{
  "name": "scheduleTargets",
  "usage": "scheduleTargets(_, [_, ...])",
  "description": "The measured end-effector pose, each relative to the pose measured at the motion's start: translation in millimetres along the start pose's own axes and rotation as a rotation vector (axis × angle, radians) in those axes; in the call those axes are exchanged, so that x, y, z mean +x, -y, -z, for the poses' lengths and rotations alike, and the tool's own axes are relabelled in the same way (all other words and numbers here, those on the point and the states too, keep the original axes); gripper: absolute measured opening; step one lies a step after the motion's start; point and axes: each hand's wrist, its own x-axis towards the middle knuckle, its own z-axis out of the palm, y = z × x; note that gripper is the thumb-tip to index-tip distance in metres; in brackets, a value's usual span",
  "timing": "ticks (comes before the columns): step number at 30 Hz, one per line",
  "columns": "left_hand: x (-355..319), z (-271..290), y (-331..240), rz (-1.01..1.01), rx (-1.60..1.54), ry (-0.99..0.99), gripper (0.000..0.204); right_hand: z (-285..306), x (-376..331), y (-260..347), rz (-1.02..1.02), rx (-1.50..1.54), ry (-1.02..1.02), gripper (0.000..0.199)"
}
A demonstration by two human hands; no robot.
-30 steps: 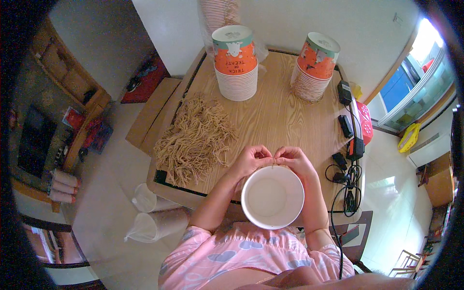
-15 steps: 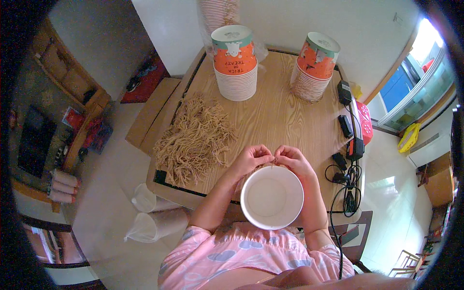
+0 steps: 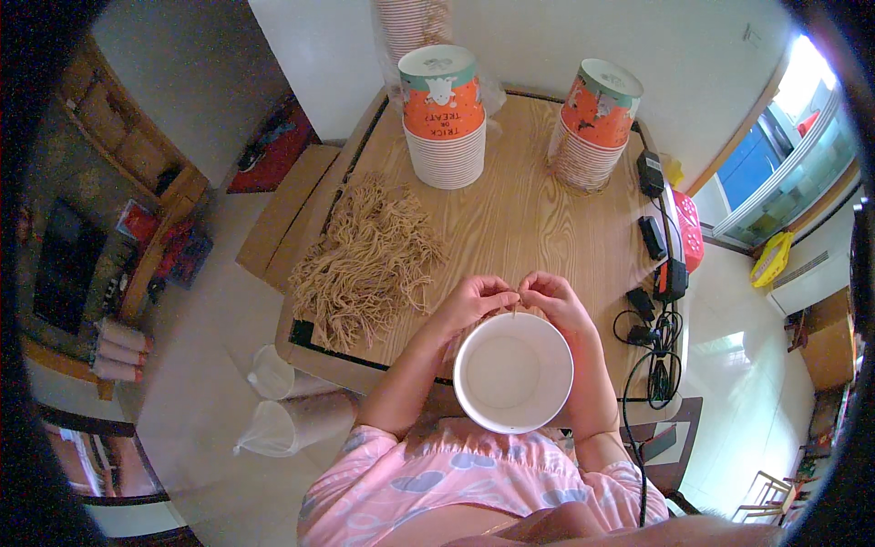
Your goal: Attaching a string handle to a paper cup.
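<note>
A white paper bucket (image 3: pixel 510 378) stands with its mouth up, close against my body at the table's near edge. Just beyond its far rim my left hand (image 3: pixel 478 299) and my right hand (image 3: pixel 549 299) meet, thumbs and forefingers pinched together. Between them is a short bit of tan cord (image 3: pixel 513 308), mostly hidden by the fingers and the rim. My forearms pass on either side of the bucket. To the left lies a loose heap of tan twisted cords (image 3: pixel 369 260).
Upside-down stacks of orange and white paper buckets stand on the table's far side, one in the middle (image 3: pixel 445 118) and one at right (image 3: pixel 597 123). Black power adapters (image 3: pixel 650 173) and a coiled cable (image 3: pixel 663 365) line the right edge. Bagged bucket stacks (image 3: pixel 296 428) lie on the floor.
My right hand's fingers have shifted slightly up and apart from the left ones at the cord. The bucket and the heap have stayed where they were.
</note>
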Motion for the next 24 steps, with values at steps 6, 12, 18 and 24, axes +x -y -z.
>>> scheduleTargets(6, [0.0,-0.9,-0.1,0.014,0.039,-0.059,0.012,-7.5,2.2,5.3,0.101,-0.190,-0.072,0.008])
scheduleTargets(12, [-5.0,-2.0,-3.4,0.003,0.056,-0.060,0.010,-7.8,-8.4,9.8,-0.002,-0.169,-0.036,0.011])
scheduleTargets(18, [-9.2,-4.9,2.1,-0.041,-0.057,-0.076,0.009,-9.4,-11.1,15.0,-0.003,-0.225,-0.039,0.012])
scheduleTargets(24, [-9.3,-4.8,1.4,-0.048,-0.037,-0.078,0.010,-8.3,-11.8,18.6,0.027,-0.280,-0.058,0.013])
